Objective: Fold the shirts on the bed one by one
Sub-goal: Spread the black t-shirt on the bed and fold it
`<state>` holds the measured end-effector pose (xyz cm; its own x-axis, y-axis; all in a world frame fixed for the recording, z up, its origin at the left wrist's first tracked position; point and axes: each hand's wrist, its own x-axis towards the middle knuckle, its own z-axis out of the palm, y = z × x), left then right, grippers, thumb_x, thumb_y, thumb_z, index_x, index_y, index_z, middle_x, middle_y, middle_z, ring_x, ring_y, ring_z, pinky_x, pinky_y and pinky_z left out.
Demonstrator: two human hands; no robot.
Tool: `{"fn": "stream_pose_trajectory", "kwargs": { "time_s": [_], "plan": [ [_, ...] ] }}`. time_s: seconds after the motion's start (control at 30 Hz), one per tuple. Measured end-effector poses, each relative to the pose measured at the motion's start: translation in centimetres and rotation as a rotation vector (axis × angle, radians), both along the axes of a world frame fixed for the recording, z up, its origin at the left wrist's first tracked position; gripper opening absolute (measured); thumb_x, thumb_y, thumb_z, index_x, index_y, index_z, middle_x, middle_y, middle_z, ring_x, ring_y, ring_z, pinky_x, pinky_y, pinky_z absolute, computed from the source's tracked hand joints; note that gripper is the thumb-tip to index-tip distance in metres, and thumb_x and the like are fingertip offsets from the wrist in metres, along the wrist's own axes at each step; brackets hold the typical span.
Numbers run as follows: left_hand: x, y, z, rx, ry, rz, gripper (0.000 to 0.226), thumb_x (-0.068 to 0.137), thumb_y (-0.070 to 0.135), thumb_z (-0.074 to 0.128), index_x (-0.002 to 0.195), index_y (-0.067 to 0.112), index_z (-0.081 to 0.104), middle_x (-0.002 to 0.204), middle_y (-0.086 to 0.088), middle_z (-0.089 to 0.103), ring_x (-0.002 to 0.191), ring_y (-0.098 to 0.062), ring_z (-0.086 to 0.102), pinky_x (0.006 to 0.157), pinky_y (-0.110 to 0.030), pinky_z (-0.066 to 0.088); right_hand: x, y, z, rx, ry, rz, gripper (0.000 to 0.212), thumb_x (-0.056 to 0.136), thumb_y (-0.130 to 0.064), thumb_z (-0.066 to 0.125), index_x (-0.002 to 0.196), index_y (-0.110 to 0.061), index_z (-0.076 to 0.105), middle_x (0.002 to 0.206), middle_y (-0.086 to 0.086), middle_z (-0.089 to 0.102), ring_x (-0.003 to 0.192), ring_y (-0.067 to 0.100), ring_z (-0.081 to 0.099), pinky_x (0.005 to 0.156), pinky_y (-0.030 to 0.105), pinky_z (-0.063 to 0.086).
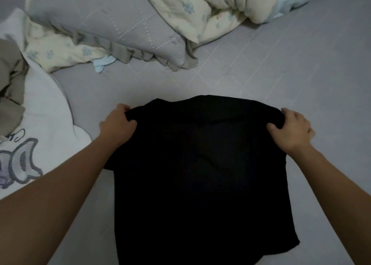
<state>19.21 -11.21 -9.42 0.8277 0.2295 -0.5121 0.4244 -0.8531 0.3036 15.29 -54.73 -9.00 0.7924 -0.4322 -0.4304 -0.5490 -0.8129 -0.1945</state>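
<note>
A black shirt (200, 174) lies spread on the grey bed sheet (301, 74) in front of me, its hem toward the near edge of the view. My left hand (118, 125) pinches the shirt's left shoulder. At the right shoulder my right hand (291, 133) grips the cloth the same way. Both shoulders are bunched in my fingers and look slightly lifted off the sheet. A white shirt with a grey cartoon print (40, 124) lies at the left, with a beige-grey garment (10, 84) on top of it.
A grey pillow with a ruffled edge (112, 29) lies at the back. A cream floral quilt (200, 9) is heaped at the back right, and another floral piece (58, 49) sits at the left by the pillow.
</note>
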Motion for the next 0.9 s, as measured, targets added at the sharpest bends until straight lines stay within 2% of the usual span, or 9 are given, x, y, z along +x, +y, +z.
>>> {"fn": "stream_pose_trajectory", "kwargs": {
  "time_s": [0.13, 0.23, 0.3, 0.4, 0.57, 0.63, 0.73, 0.8, 0.9],
  "plan": [
    [0.6, -0.5, -1.2, 0.066, -0.038, 0.023, 0.047, 0.086, 0.045, 0.05, 0.128, 0.026, 0.052, 0.126, -0.008, 0.062, 0.116, -0.032, 0.056, 0.104, -0.045, 0.028, 1.5, -0.8, -1.4, 0.058, -0.093, 0.125, 0.062, 0.09, -0.05, 0.056, 0.144, -0.023, 0.043, 0.143, 0.01, 0.05, 0.134, 0.033, 0.041, 0.111, 0.05, 0.024],
    [1.7, -1.1, -1.7, -0.032, -0.02, 0.024, 0.056, 0.083, 0.069, 0.05, 0.123, 0.03, 0.055, 0.124, -0.005, 0.064, 0.109, -0.03, 0.059, 0.1, -0.043, 0.036, 3.0, -0.9, -2.1, 0.089, -0.081, 0.262, 0.06, 0.089, -0.054, 0.058, 0.14, -0.027, 0.045, 0.134, 0.008, 0.056, 0.126, 0.031, 0.049, 0.108, 0.049, 0.03],
    [2.3, -1.4, -1.8, -0.107, 0.017, 0.031, 0.048, 0.087, 0.06, 0.062, 0.119, 0.025, 0.058, 0.125, -0.009, 0.063, 0.1, -0.025, 0.058, 0.088, -0.032, 0.042, 3.7, -0.6, -2.3, 0.143, -0.039, 0.268, 0.061, 0.087, -0.055, 0.062, 0.139, -0.026, 0.046, 0.132, 0.006, 0.058, 0.121, 0.03, 0.054, 0.107, 0.048, 0.037],
    [3.2, -1.7, -1.4, -0.116, -0.053, -0.048, 0.018, 0.091, 0.029, 0.067, 0.105, 0.019, 0.064, 0.118, -0.012, 0.066, 0.097, -0.021, 0.056, 0.085, -0.026, 0.038, 4.6, -0.3, -2.4, 0.254, -0.003, 0.257, 0.046, 0.09, -0.044, 0.065, 0.13, -0.022, 0.057, 0.125, 0.003, 0.065, 0.113, 0.026, 0.06, 0.099, 0.038, 0.045],
    [5.7, -2.9, 1.4, -0.188, -0.495, 0.054, 0.007, 0.094, 0.02, 0.06, 0.1, 0.018, 0.061, 0.105, -0.005, 0.064, 0.1, -0.019, 0.058, 0.085, -0.022, 0.036, 7.5, -2.0, -0.2, 0.251, -0.358, 0.108, 0.01, 0.087, -0.034, 0.066, 0.091, -0.025, 0.066, 0.083, -0.004, 0.065, 0.086, 0.022, 0.064, 0.078, 0.027, 0.043],
    [6.9, -3.6, 1.3, -0.175, -0.479, 0.02, 0.012, 0.095, 0.019, 0.057, 0.106, 0.019, 0.059, 0.109, -0.005, 0.064, 0.103, -0.021, 0.059, 0.087, -0.024, 0.038, 8.2, -2.8, -0.3, 0.218, -0.3, 0.103, 0.013, 0.086, -0.032, 0.066, 0.097, -0.024, 0.066, 0.089, 0.001, 0.067, 0.09, 0.027, 0.064, 0.08, 0.031, 0.046],
    [7.2, -4.0, -0.5, 0.006, -0.197, -0.089, 0.043, 0.093, 0.037, 0.062, 0.13, 0.018, 0.052, 0.126, -0.014, 0.059, 0.116, -0.033, 0.056, 0.098, -0.04, 0.041, 8.3, -2.8, -1.5, 0.031, 0.015, 0.165, 0.043, 0.085, -0.028, 0.064, 0.127, -0.023, 0.058, 0.123, 0.015, 0.059, 0.113, 0.038, 0.056, 0.099, 0.045, 0.041],
    [6.4, -3.4, -1.5, 0.155, -0.075, -0.083, 0.064, 0.087, 0.061, 0.059, 0.135, 0.02, 0.048, 0.131, -0.016, 0.055, 0.12, -0.038, 0.052, 0.101, -0.05, 0.04, 8.3, -2.2, -1.9, -0.025, -0.001, 0.137, 0.049, 0.086, -0.033, 0.063, 0.133, -0.024, 0.053, 0.131, 0.017, 0.051, 0.122, 0.04, 0.048, 0.106, 0.048, 0.032],
    [4.8, -1.2, -2.2, 0.17, -0.07, 0.001, 0.079, 0.076, 0.082, 0.052, 0.125, 0.02, 0.053, 0.12, -0.013, 0.06, 0.109, -0.036, 0.057, 0.095, -0.049, 0.045, 8.8, -0.8, -2.2, 0.006, -0.134, 0.208, 0.047, 0.087, -0.043, 0.061, 0.129, -0.023, 0.056, 0.13, 0.014, 0.052, 0.122, 0.036, 0.046, 0.107, 0.047, 0.03]
  ]
}}
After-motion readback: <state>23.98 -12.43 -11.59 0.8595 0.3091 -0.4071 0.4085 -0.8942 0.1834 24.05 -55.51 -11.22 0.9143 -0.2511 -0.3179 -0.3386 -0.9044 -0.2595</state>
